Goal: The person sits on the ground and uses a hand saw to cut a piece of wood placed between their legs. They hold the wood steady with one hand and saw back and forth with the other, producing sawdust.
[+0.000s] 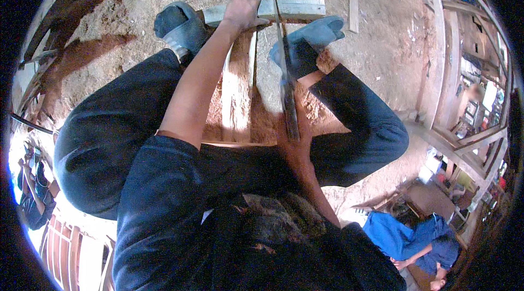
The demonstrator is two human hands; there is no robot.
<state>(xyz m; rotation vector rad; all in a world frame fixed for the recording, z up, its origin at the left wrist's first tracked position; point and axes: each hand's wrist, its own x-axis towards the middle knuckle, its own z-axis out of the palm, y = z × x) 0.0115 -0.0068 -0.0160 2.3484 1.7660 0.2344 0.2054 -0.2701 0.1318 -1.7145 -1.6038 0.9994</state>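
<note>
A pale wooden board [305,7] lies crosswise in front of me, between and just beyond my feet. My left hand [243,11] is closed over it left of its middle, fingers curled over the far edge and thumb pointing right. My right hand [296,135] grips a handsaw [282,53] by its handle end, close to my lap. The long narrow blade points away from me and crosses the board just right of my left hand. My fingers partly hide the saw's handle. My grey-blue sandals [185,31] flank the board's near side.
Another wooden piece [237,91] runs lengthwise between my legs. A short wood strip [353,12] and scraps lie on the dirt floor [382,45]. Wooden framing [453,56] stands to the right. A person in blue [409,239] is at lower right; another person [37,195] is at far left.
</note>
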